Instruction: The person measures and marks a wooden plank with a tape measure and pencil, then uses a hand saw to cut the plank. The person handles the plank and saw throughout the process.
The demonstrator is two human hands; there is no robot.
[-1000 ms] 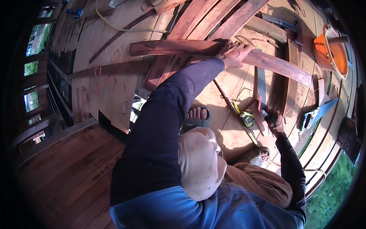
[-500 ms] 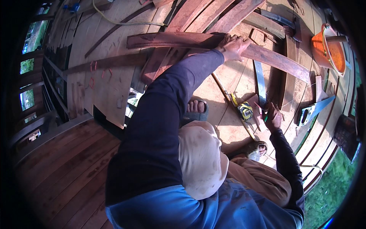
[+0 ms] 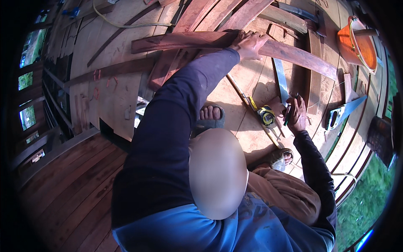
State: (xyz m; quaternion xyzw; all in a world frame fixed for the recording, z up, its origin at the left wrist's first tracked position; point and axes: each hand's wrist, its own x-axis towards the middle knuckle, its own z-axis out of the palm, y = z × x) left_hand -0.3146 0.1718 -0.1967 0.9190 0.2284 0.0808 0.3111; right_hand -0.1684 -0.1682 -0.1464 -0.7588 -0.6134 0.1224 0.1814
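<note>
- Head view: at one o'clock, the left hand point(image 3: 252, 44) is closed over a long reddish-brown wooden board point(image 3: 296, 55), which reaches from eleven to two o'clock.
- At three o'clock, the right hand point(image 3: 297, 114) is curled around a partly hidden dark-green handle point(image 3: 287, 113), next to a straight bluish metal blade point(image 3: 280, 78).

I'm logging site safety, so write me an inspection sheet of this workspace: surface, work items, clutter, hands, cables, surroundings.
Surface: sunlit plank floor; dark opening at left.
Work items: board across other boards; blade near the right hand.
Clutter: tape measure, handsaw, orange bucket.
Hands: left hand grips the board; right hand's fingers curled at the blade's near end, hold unclear.
Cables: pale cord or hose at upper left.
Surroundings: greenery beyond the right edge.
</note>
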